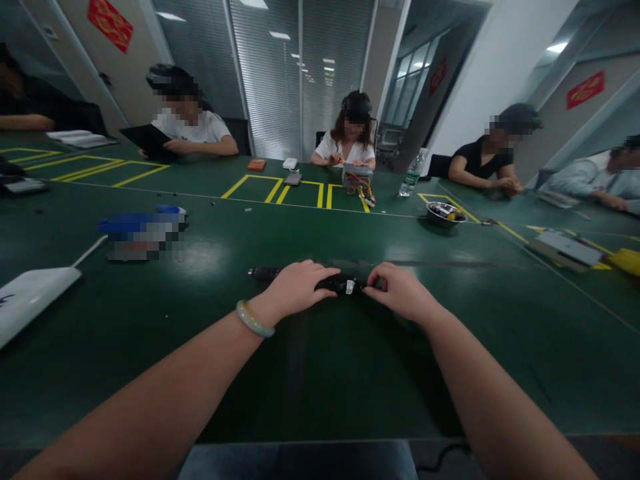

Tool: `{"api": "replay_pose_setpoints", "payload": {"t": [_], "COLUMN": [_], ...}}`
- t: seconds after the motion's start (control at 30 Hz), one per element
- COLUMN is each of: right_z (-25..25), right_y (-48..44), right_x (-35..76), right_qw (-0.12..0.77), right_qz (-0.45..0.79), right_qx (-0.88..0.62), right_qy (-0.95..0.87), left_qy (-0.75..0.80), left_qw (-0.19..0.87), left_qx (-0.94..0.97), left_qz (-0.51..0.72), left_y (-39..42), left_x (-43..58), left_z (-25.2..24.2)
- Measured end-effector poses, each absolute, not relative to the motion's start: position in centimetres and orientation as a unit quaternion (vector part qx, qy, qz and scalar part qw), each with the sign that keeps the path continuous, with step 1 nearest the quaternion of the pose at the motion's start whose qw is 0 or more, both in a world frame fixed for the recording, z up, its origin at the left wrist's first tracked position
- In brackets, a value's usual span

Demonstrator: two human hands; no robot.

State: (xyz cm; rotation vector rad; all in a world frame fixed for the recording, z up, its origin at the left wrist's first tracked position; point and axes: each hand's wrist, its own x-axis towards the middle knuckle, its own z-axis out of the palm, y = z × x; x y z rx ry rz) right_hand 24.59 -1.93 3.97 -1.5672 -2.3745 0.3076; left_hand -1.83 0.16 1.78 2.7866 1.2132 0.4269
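A black cable bundle (340,285) with a small white label lies across the green table (320,373) in front of me, and its far-left end sticks out past my left hand. My left hand (300,288) is closed over the bundle's middle, with a pale green bangle (255,319) on that wrist. To the right of the label, my right hand (397,290) pinches the bundle's other end between its fingers. The fingers hide part of the bundle.
Several co-workers sit around the table, one working with coloured wires (359,187). A water bottle (413,173), a metal bowl of small parts (445,213), a white board (30,303), a blurred blue object (143,233) and yellow tape markings (273,190) are on the table.
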Motion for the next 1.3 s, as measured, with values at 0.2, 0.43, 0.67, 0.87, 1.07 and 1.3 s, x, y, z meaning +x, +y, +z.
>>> {"api": "replay_pose_setpoints", "payload": {"t": [0.2, 0.43, 0.67, 0.87, 1.07, 1.3], "right_z": [4.9, 5.5, 3.6, 1.0, 0.9, 2.0], "right_y": [-3.0, -4.9, -3.9, -1.4, -1.9, -1.3], "right_x": [25.9, 25.1, 22.8, 22.5, 21.7, 23.0], "right_qw": [-0.013, -0.101, -0.01, 0.2, 0.261, 0.303], "right_qz": [0.156, 0.136, 0.018, -0.035, 0.007, -0.023], "right_qx": [-0.552, -0.575, -0.67, -0.641, -0.56, -0.554], "right_qy": [-0.819, -0.801, -0.742, -0.74, -0.786, -0.775], "left_qy": [0.41, 0.419, 0.373, 0.373, 0.38, 0.355], "left_qw": [0.065, 0.064, 0.022, -0.023, -0.012, 0.012], "left_qx": [0.905, 0.901, 0.912, 0.905, 0.907, 0.924], "left_qz": [0.096, 0.088, 0.17, 0.201, 0.181, 0.14], "left_y": [0.3, 0.3, -1.2, -1.0, -0.1, -0.9], "left_x": [-3.8, -4.6, -2.0, 1.0, -0.6, -2.5], "left_z": [2.9, 2.9, 2.6, 1.1, 1.8, 3.4]}}
